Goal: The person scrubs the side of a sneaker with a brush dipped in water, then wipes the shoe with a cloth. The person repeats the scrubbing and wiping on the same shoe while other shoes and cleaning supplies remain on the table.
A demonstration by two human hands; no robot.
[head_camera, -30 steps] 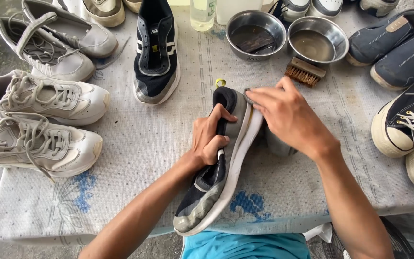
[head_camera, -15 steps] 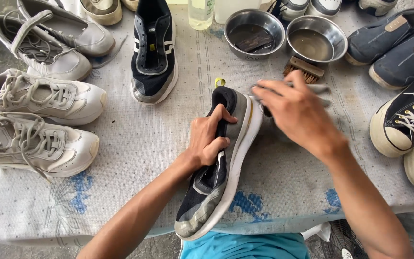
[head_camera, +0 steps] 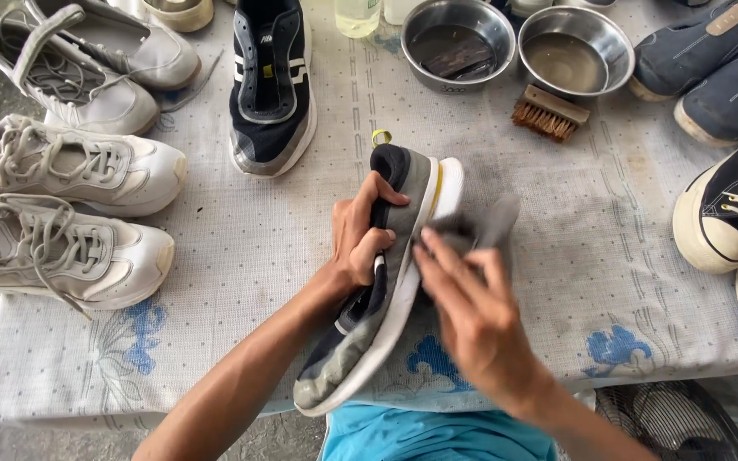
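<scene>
The grey-and-black sneaker (head_camera: 386,273) is lying on its side across the table's near edge, heel pointing away, toe toward me. My left hand (head_camera: 359,239) is gripping its collar; my right hand (head_camera: 467,316) is pressing a grey cloth (head_camera: 480,226) against the white rubber sole. A bristle brush (head_camera: 548,113) and two steel bowls (head_camera: 570,60) are sitting beyond, on the dotted tablecloth (head_camera: 241,248).

Sneaker (head_camera: 386,273) lies on its side mid-desk (head_camera: 241,256), heel far, toe over the near edge. Left hand (head_camera: 360,235) grips its collar from the left; right hand (head_camera: 471,316) presses a cloth (head_camera: 484,226) against its sole on the right. Matching sneaker (head_camera: 272,85) stands far-left of it. Four laced shoes (head_camera: 70,205) along the left edge. Two bowls (head_camera: 514,47) side by side at the far edge, brush (head_camera: 548,113) just near of the right bowl. More shoes (head_camera: 728,128) down the right edge.
</scene>
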